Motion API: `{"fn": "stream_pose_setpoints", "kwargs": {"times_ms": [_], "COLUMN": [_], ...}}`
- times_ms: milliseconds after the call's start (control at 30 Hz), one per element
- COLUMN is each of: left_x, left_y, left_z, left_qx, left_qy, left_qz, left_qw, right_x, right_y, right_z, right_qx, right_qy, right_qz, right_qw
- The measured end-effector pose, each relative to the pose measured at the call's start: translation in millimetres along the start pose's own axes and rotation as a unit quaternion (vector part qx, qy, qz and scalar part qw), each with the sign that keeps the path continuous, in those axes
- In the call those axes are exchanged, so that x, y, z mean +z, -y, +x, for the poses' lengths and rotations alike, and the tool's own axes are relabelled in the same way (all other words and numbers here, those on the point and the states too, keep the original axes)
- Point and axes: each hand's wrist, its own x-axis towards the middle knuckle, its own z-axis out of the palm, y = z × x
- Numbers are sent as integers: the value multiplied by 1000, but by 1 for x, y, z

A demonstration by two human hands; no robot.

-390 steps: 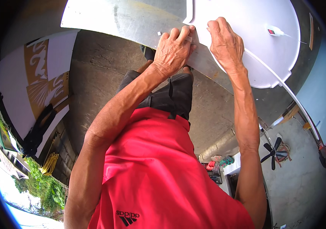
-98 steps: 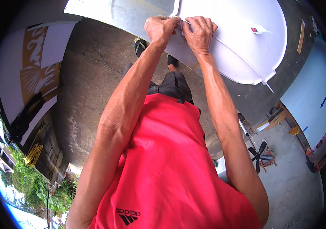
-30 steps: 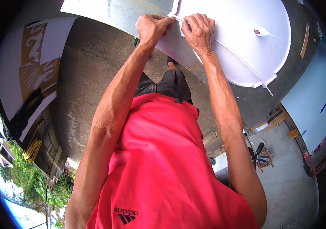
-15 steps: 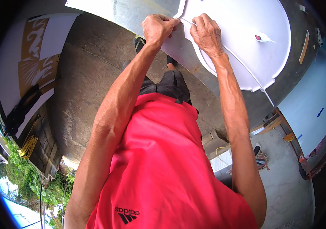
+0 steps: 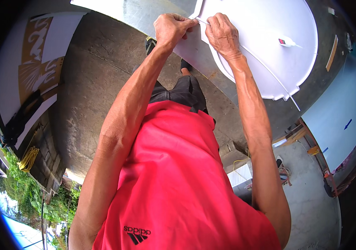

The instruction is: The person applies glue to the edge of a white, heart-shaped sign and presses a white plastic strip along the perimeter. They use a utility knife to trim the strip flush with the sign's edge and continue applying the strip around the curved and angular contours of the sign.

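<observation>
A thin white strip [image 5: 271, 73] runs across a large white rounded panel [image 5: 269, 21] with a raised rim, its free end hanging past the panel's lower right edge. My left hand [image 5: 173, 29] pinches the strip's other end at the panel's left corner. Close beside it, my right hand [image 5: 223, 35] grips the strip with curled fingers, just over the panel's rim. A small white glue bottle [image 5: 287, 42] with a pointed nozzle lies on the panel, right of my right hand.
The panel rests on a grey metal-topped table [image 5: 144, 18]. At the left stands a white board with brown cut-out ornaments [image 5: 36, 54]. A brown strip [image 5: 332, 53] lies at the right, near a light blue sheet [image 5: 336, 112]. Yellow cord [image 5: 28, 159] hangs at the lower left.
My right hand has shifted slightly left and up along the rim, toward my left hand. The strip's free end has moved up a little. My left hand stays nearly in place.
</observation>
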Motion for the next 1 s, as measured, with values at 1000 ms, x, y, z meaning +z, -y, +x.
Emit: {"fn": "stream_pose_setpoints", "kwargs": {"times_ms": [1000], "left_x": [0], "left_y": [6], "left_z": [1], "left_qx": [10], "left_qy": [-7], "left_qz": [13], "left_qw": [1000], "right_x": [-8], "right_y": [7], "right_z": [6], "right_qx": [-28], "right_qy": [3], "right_qz": [14], "right_qw": [1000]}}
